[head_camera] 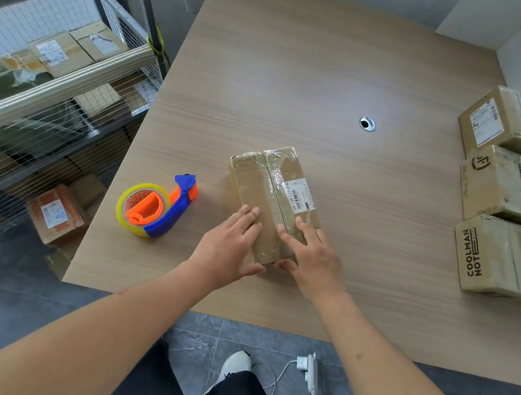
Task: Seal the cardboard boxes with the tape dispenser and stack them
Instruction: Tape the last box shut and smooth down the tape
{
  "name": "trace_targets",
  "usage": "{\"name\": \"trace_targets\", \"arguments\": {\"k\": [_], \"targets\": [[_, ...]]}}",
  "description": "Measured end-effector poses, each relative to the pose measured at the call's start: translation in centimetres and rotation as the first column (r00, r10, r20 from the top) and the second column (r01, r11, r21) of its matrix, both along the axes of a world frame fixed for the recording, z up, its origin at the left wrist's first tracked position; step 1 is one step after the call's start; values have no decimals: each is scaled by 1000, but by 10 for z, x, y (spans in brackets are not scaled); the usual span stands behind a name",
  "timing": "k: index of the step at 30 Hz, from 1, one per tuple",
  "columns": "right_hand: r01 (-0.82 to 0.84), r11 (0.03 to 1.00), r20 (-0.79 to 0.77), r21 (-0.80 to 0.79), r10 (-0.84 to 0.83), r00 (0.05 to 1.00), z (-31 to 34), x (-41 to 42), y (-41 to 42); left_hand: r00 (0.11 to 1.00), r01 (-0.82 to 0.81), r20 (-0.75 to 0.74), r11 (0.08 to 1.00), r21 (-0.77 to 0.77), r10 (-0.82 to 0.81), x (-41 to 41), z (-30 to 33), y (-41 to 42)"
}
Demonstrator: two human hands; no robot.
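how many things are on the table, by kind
cardboard boxes: 7, one under both hands and six grouped at the right edge, some cut off by the frame
tape dispenser: 1
total: 8

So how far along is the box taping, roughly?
Well under way. Six or so taped boxes already sit grouped at the table's right edge. Both the left hand and right hand press on a taped box mid-table, while the tape dispenser lies idle beside it. Left: stacking this one; more boxes wait on the shelf.
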State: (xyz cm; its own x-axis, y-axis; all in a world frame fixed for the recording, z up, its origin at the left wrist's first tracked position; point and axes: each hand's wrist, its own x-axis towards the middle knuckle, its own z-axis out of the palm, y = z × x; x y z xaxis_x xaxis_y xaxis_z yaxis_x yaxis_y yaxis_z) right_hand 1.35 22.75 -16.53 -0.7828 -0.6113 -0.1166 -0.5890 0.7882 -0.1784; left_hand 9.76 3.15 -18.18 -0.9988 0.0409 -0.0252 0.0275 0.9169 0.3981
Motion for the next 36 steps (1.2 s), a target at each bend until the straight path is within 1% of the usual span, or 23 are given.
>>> {"name": "trace_targets", "arguments": {"k": [5,11,16,23,27,30,32,35,36], "targets": [[-26,1000,-65,-16,25,998,-16,2,5,995,69,-60,995,-72,-74,-1,-9,-8],[-12,999,-81,-47,8,997,-23,4,5,986,147,-44,971,-189,-158,-6,-10,-9],[31,999,-108,-25,-34,994,-26,13,-9,979,202,14,966,-164,-203,-21,8,-33],[26,998,-162,-52,-34,986,-26,22,-24,956,293,53,936,-196,-288,-33,23,-51],[26,999,-177,-47,-34,984,-31,21,-23,962,274,52,951,-141,-269,-35,19,-53],[43,997,-195,-64,-55,979,-30,24,-26,975,217,-24,969,-120,-221,-30,21,-53],[55,996,-201,-71,-68,977,-30,28,-34,980,196,-29,977,-85,-199,-27,24,-51],[71,993,-140,-97,-84,987,-25,34,-51,979,200,-18,980,-10,-201,-16,21,-48],[63,991,-113,-122,-77,991,-22,34,-53,984,176,-17,984,14,-176,-11,18,-48]]}}
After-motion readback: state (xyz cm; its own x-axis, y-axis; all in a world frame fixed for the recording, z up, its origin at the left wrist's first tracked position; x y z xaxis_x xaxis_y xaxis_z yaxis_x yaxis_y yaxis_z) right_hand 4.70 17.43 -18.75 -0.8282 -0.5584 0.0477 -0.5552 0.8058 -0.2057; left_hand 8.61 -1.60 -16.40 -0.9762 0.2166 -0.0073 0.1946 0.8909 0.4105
